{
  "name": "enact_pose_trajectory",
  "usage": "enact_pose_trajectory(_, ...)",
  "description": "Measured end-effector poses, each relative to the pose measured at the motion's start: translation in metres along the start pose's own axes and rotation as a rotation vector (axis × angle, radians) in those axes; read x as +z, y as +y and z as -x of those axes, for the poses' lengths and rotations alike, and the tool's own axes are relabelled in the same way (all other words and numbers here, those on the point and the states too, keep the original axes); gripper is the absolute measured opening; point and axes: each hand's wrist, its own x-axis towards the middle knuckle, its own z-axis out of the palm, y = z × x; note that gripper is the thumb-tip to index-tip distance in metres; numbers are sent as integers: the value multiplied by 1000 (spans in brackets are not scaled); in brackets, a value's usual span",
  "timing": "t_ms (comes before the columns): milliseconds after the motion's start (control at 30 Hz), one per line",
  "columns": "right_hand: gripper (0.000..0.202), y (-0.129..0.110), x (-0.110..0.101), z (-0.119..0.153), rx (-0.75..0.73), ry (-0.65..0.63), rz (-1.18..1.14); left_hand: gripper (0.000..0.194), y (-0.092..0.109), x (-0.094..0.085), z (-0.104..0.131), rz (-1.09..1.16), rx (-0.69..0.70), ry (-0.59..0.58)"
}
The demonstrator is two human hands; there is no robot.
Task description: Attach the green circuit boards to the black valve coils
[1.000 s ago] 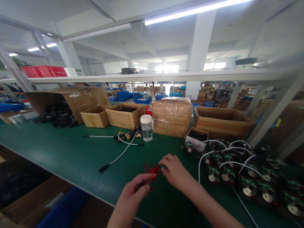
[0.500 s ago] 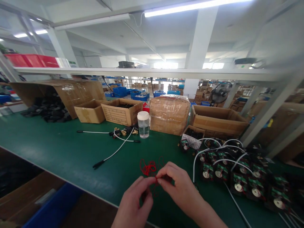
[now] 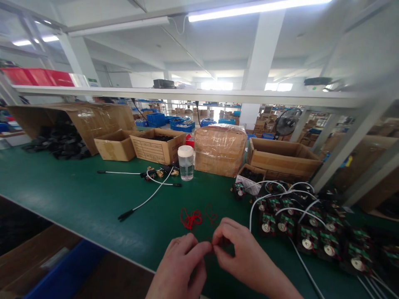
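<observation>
My left hand (image 3: 183,265) and my right hand (image 3: 238,253) meet fingertip to fingertip low over the green table. Thumb and index finger of the right hand are pinched together, and the left fingers are curled with the index tip against that pinch. Between the tips a bit of thin red wire shows, mostly hidden by the fingers. Just beyond my hands lies a tangled bunch of red wires (image 3: 191,219), with a looser loop of red wire (image 3: 211,214) to its right, close to my right fingers.
Many circuit-board assemblies with white cables (image 3: 307,244) crowd the right side. A lidded water cup (image 3: 186,164) stands mid-table. White cables with black ends (image 3: 152,194) lie to the left. Cardboard boxes, including a plastic-wrapped box (image 3: 220,150), line the back beneath a shelf (image 3: 187,94).
My joined fingertips have moved slightly right and down, away from the red bunch. Less red wire shows between them. The whole view has shifted a little.
</observation>
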Motion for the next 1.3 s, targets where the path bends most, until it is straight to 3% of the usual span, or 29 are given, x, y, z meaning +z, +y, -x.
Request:
enact_pose_trajectory(133, 15, 0, 2, 3, 64, 47, -102, 18, 3, 3, -3, 261, -107, 96)
enact_pose_trajectory(267, 13, -1, 1, 2, 129, 48, -203, 12, 5, 7, -8, 326, -183, 228)
enact_pose_trajectory(800, 16, -1, 1, -1, 45, -3, -99, 12, 11, 8, -18, 272, -121, 193)
enact_pose_trajectory(1000, 13, 4, 2, -2, 114, 77, -100, 12, 10, 2, -18, 318, -175, 190)
enact_pose_trajectory(1167, 5, 15, -8, -6, 244, 153, -130, 11, -14, -6, -20, 360, -311, 230)
enact_pose_trajectory(1300, 5, 30, -21, -9, 358, 205, -294, 14, -50, -4, -27, 168, -439, 242)
